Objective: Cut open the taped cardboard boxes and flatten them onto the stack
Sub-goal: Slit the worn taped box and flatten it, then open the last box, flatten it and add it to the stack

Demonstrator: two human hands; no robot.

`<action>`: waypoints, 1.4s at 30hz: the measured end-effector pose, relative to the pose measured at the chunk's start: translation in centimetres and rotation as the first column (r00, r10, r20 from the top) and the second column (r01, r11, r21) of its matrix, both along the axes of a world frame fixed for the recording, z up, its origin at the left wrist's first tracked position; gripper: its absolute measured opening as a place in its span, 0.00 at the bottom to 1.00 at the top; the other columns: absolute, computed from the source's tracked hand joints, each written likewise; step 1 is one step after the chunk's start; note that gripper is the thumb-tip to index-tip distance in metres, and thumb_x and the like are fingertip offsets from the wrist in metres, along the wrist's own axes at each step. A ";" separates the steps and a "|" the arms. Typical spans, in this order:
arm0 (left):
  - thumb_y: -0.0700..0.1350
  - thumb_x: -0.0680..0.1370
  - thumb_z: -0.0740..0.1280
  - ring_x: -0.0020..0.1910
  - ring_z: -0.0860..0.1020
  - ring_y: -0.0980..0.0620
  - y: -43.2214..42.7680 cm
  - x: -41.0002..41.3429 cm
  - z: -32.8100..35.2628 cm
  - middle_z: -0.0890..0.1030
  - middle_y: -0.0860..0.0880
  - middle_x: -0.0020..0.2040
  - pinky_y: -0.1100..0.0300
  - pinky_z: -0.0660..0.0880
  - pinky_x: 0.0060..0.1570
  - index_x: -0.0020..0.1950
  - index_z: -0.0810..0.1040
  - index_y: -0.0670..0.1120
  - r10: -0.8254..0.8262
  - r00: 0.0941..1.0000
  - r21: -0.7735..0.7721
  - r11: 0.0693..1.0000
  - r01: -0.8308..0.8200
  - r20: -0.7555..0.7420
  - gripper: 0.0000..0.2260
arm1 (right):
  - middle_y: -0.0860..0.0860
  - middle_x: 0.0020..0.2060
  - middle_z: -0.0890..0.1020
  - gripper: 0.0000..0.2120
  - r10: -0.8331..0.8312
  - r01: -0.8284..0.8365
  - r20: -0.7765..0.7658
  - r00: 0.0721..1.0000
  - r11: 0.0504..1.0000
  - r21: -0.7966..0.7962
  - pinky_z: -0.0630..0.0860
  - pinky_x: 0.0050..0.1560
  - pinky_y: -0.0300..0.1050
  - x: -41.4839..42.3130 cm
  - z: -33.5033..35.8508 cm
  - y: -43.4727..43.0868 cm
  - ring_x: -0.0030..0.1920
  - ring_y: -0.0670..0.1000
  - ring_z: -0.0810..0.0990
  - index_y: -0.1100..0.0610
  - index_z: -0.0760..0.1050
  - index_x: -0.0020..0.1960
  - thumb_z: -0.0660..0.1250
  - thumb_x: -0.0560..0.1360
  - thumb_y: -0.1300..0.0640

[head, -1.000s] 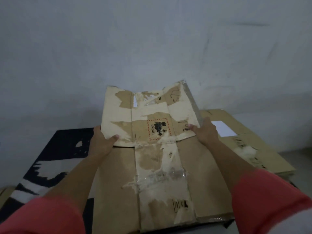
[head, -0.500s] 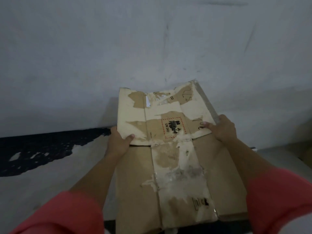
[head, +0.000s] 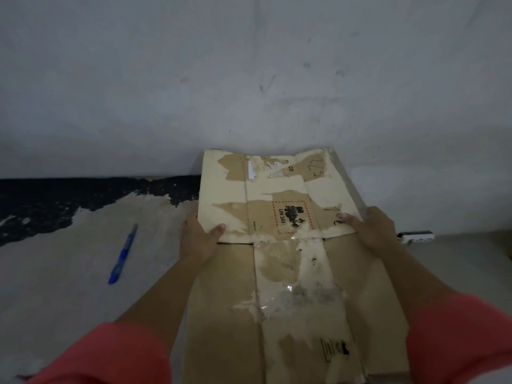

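Left hand (head: 198,241), right hand (head: 375,227) grip flattened cardboard box (head: 279,245) between them.

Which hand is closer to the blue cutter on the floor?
The left hand, gripping the left edge of the cardboard; the cutter lies on that side, the right hand holds the opposite edge.

A pale grey wall (head: 249,79), scuffed with a few dark marks, fills the upper half of the view. Below it lies a light, worn floor (head: 69,273), with a ragged black patch (head: 55,200) running along the foot of the wall at the left. At the right, a small white block (head: 415,236), perhaps a power strip, sits on the floor by the wall.
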State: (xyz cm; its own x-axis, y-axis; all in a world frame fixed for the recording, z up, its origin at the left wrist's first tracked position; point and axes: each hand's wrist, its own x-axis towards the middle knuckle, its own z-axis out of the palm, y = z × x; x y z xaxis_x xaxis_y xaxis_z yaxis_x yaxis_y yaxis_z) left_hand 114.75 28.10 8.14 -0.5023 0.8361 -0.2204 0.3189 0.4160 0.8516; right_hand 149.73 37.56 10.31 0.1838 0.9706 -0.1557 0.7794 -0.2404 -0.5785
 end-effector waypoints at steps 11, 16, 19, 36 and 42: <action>0.52 0.80 0.63 0.72 0.63 0.38 1.1 0.0 -3.3 0.60 0.40 0.75 0.43 0.63 0.70 0.76 0.58 0.41 -0.049 0.997 -0.261 0.965 0.032 -0.058 0.29 | 0.64 0.59 0.76 0.33 0.004 -0.006 -0.009 1.000 0.972 -0.235 0.73 0.55 0.52 -0.1 -3.4 0.8 0.57 0.63 0.76 0.66 0.71 0.64 0.62 0.75 0.38; 0.51 0.80 0.64 0.72 0.64 0.38 1.8 -0.8 -3.4 0.62 0.39 0.74 0.43 0.64 0.69 0.78 0.49 0.40 -0.100 0.995 -0.300 0.950 0.090 -0.018 0.35 | 0.64 0.67 0.65 0.37 -0.090 0.124 0.194 0.977 0.977 -0.174 0.65 0.64 0.59 -2.1 -2.4 0.6 0.67 0.64 0.66 0.62 0.56 0.73 0.64 0.75 0.41; 0.53 0.79 0.64 0.75 0.59 0.39 1.6 -1.3 -2.2 0.55 0.40 0.78 0.43 0.60 0.72 0.78 0.38 0.41 -0.129 0.991 -0.300 0.947 0.113 -0.032 0.41 | 0.60 0.67 0.66 0.32 -0.018 0.071 0.393 0.919 0.990 -0.119 0.63 0.65 0.59 -4.4 -0.9 0.0 0.68 0.60 0.64 0.59 0.60 0.71 0.62 0.76 0.40; 0.58 0.79 0.62 0.77 0.57 0.46 -15.9 -27.2 10.7 0.55 0.47 0.79 0.47 0.57 0.74 0.79 0.53 0.48 -0.247 0.910 -0.225 0.958 0.177 -0.334 0.33 | 0.57 0.71 0.63 0.29 0.494 -0.498 0.290 0.820 0.865 -0.066 0.57 0.68 0.58 -39.1 7.8 -12.3 0.73 0.58 0.57 0.54 0.65 0.71 0.59 0.77 0.39; 0.58 0.80 0.62 0.76 0.58 0.44 -27.3 -40.0 12.2 0.56 0.46 0.79 0.45 0.58 0.73 0.79 0.52 0.47 -0.149 0.893 -0.263 0.964 0.036 -0.424 0.33 | 0.57 0.73 0.62 0.29 0.647 -0.654 0.220 0.730 0.755 -0.049 0.57 0.71 0.56 -54.1 8.2 -20.6 0.74 0.59 0.56 0.53 0.63 0.73 0.59 0.77 0.39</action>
State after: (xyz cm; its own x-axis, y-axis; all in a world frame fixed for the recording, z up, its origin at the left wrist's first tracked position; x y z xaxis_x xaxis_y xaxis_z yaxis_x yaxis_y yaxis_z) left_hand 74.76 0.84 20.34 -0.5174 0.8325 -0.1981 0.6813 0.5408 0.4934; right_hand 95.61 16.99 18.52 -0.4697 0.8685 -0.1584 0.8407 0.3852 -0.3806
